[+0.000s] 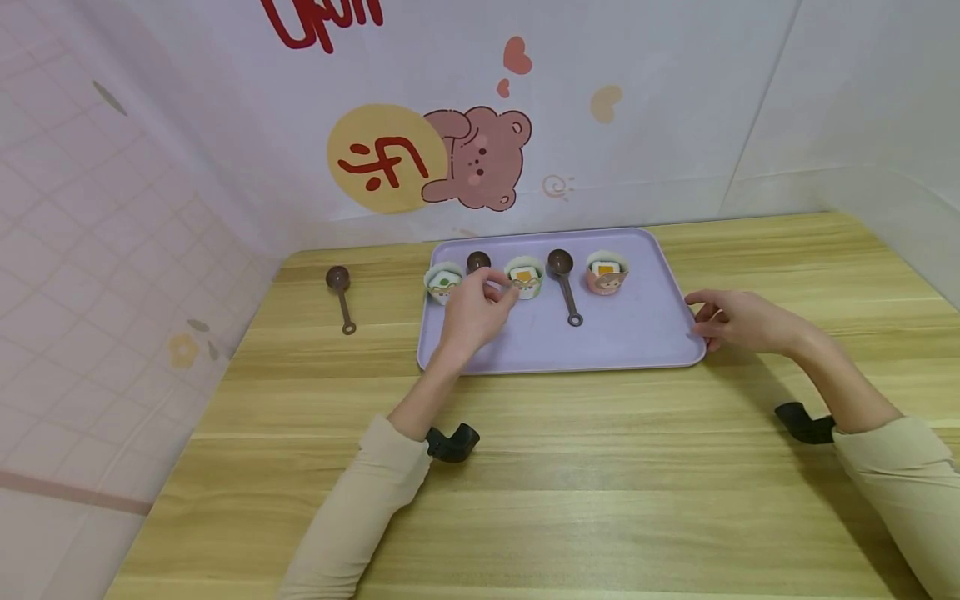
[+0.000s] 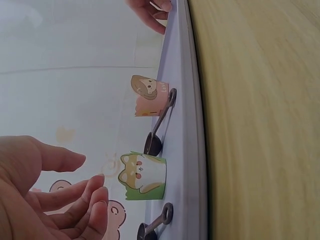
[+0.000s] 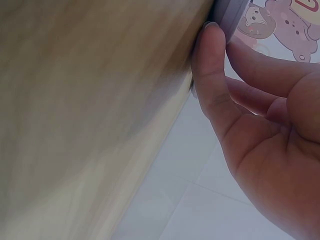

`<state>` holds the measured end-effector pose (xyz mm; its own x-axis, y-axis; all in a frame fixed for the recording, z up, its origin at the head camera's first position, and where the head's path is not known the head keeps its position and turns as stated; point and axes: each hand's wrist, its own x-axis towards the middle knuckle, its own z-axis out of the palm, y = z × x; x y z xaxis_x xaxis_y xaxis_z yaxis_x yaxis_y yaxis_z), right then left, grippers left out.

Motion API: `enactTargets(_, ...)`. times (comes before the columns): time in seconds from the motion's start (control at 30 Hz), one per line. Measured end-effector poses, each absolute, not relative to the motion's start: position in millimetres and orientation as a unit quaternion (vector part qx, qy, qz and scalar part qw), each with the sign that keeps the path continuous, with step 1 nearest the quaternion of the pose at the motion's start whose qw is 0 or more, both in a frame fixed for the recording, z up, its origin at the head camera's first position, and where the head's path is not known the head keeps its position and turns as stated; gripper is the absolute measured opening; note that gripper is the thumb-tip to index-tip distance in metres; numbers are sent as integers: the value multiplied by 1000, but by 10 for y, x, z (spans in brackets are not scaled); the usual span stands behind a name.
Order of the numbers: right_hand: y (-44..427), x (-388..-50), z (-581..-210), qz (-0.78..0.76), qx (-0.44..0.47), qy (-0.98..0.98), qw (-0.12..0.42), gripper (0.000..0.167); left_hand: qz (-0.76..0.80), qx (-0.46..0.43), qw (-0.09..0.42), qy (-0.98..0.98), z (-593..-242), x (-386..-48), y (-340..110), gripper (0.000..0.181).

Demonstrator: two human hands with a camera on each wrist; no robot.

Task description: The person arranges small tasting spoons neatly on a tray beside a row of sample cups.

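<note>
A lilac tray (image 1: 622, 333) lies on the table. Its right edge is held by my right hand (image 1: 738, 318), thumb and fingers at the rim. Over the tray's left part hovers my left hand (image 1: 474, 308), fingers loosely bent; the left wrist view shows a gap between thumb and fingertips and nothing held. A row on the tray has a green-topped paper cup (image 1: 444, 280), a brown measuring spoon (image 1: 478, 261) partly behind the left hand, a green paper cup (image 2: 150, 177), another measuring spoon (image 1: 560, 262) and a pink paper cup (image 1: 606, 275).
Left of the tray, one more brown measuring spoon (image 1: 339, 280) lies on the wooden table (image 1: 570, 483). Behind the table hangs a white backdrop (image 1: 675, 125) with a printed bear. A pale tiled wall covering (image 1: 97, 275) borders the left side.
</note>
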<state>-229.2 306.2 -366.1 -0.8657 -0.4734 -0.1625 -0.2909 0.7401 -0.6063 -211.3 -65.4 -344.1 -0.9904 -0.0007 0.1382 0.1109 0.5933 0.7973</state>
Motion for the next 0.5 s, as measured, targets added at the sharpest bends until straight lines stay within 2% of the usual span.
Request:
enactTargets(0.17, 3057, -2285, -3652, -293, -208, 920, 154, 46, -452, -29, 71, -889, -3444, -2097, -715, 28)
enactTargets(0.5, 3049, -2276, -3642, -294, -209, 920, 155, 46, -440, -13, 96, -893, -3425, -2074, -843, 21)
